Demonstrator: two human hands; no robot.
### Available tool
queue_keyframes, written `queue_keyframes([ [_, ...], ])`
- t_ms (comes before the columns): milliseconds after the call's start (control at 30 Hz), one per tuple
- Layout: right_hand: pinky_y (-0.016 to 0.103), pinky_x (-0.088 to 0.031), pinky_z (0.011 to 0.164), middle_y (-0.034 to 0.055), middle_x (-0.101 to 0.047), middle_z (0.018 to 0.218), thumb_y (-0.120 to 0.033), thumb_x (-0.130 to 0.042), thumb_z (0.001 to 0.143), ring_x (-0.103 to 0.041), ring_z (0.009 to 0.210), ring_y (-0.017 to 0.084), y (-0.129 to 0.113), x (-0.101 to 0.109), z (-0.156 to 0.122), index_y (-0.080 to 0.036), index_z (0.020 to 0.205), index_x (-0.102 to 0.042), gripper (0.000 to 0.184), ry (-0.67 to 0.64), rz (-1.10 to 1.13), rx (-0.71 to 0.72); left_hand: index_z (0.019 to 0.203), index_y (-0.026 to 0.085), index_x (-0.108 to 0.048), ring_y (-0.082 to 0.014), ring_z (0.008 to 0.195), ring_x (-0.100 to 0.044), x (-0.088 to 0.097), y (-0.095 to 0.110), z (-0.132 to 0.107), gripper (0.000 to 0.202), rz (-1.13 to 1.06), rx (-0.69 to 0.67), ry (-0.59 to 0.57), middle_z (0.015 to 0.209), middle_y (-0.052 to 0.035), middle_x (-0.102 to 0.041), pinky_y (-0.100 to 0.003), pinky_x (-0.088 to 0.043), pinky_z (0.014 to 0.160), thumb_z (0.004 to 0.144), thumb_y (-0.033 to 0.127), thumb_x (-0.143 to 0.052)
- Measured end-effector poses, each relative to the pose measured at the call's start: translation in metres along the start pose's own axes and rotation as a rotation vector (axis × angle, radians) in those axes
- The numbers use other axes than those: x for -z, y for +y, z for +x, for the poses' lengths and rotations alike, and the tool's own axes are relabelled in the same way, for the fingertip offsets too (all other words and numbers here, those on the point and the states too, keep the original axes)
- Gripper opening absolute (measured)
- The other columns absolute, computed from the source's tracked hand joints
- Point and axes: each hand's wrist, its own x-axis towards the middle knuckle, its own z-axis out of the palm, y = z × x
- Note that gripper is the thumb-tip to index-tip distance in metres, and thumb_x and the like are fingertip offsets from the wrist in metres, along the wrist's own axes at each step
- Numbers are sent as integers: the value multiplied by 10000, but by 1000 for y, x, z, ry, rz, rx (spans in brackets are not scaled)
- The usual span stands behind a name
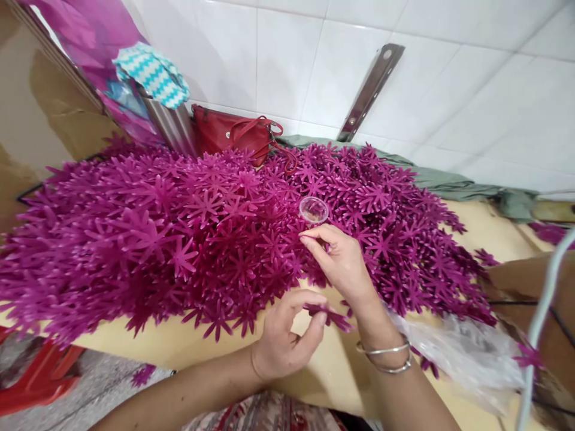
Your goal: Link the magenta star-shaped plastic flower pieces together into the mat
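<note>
A large heap of magenta flower-shaped pieces (148, 233) with long narrow petals covers most of the table. My left hand (287, 332), low in front of the heap, pinches one flower piece (331, 316) edge-on between thumb and forefinger. Above and to the right of it, my right hand (344, 260) has thumb and forefinger pressed together; whatever sits between these tips is too small to make out. Just beyond those fingertips, a small round clear plastic cup (314, 211) rests on the heap, with tiny bits inside that I cannot identify.
Behind the heap stand a red handbag (215, 131) and a metal cylinder (168, 123) topped with a teal-and-white cloth (153, 72). A clear plastic bag (462, 353) and a pale cable (541, 317) lie right. A red stool (40, 377) is lower left. Tiled wall (287, 54) bounds the back.
</note>
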Motion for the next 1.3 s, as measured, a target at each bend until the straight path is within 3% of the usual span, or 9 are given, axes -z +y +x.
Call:
queue_keyframes([
  [133, 404, -482, 1028, 65, -756, 1231, -178, -629, 986, -674, 1123, 227, -4, 2, 23, -231, 1222, -711, 255, -251, 25, 214, 1076, 195, -605, -158, 778, -732, -6, 1, 2, 297, 12, 3, -114, 896, -49, -730, -249, -599, 748, 812, 63, -640],
  [267, 398, -479, 972, 59, -779, 1034, -242, -636, 988, -676, 992, 232, -5, 10, 37, -220, 990, -732, 99, -55, -101, 208, 1073, 167, -636, -170, 773, -753, -10, -2, 8, 275, -19, 23, -309, 922, -69, -771, -251, -604, 735, 809, 89, -626],
  [367, 397, -474, 932, 75, -776, 960, -323, -614, 1001, -679, 918, 244, 3, 17, 44, -209, 938, -722, 169, -9, -268, 74, 1117, 170, -667, -201, 909, -761, -12, -7, 10, 274, -43, 217, -341, 1035, -93, -785, -290, -603, 818, 851, 129, -620],
  [500, 576, -316, 1138, 116, -783, 1074, -425, -550, 1037, -707, 1035, 281, 16, 16, 57, -189, 1092, -710, 290, -346, -525, -80, 1121, 171, -698, -195, 901, -741, -15, -11, 14, 260, -120, 497, -341, 1112, -108, -779, -299, -582, 812, 868, 166, -640],
  [633, 706, -191, 1162, 185, -763, 1151, -436, -479, 1063, -684, 1152, 334, 25, 5, 78, -148, 1102, -703, 367, -606, -724, -164, 1102, 164, -718, -210, 953, -728, -15, -16, 18, 242, -190, 581, -367, 1115, -115, -776, -299, -563, 803, 874, 168, -639],
  [833, 683, -334, 1094, 244, -742, 1174, -342, -538, 1038, -675, 1186, 382, 23, -2, 96, -94, 1145, -691, 310, -701, -746, -195, 1063, 137, -731, -215, 1001, -704, -14, -24, 24, 209, -281, 644, -306, 1075, -112, -756, -331, -549, 911, 871, 169, -656],
  [1000, 411, -475, 953, 175, -768, 1029, -334, -529, 1050, -725, 1020, 295, 20, 7, 97, -132, 984, -725, 289, -695, -736, -138, 1050, 135, -730, -213, 983, -695, -16, -29, 25, 206, -353, 677, -249, 1043, -98, -750, -345, -541, 922, 852, 167, -680],
  [1133, 296, -457, 785, 123, -761, 914, -398, -518, 1059, -718, 825, 224, 31, 13, 96, -158, 909, -723, 349, -619, -671, -40, 1010, 137, -720, -202, 960, -687, -15, -29, 26, 166, -417, 702, -230, 1014, -81, -742, -334, -534, 916, 852, 175, -685],
  [1300, 291, -413, 694, 68, -718, 771, -405, -589, 1026, -655, 682, 195, 42, 14, 94, -182, 791, -685, 338, -547, -603, 47, 985, 139, -709, -179, 906, -668, -13, -29, 27, 151, -463, 698, -222, 961, -61, -724, -324, -525, 904, 851, 208, -706],
])
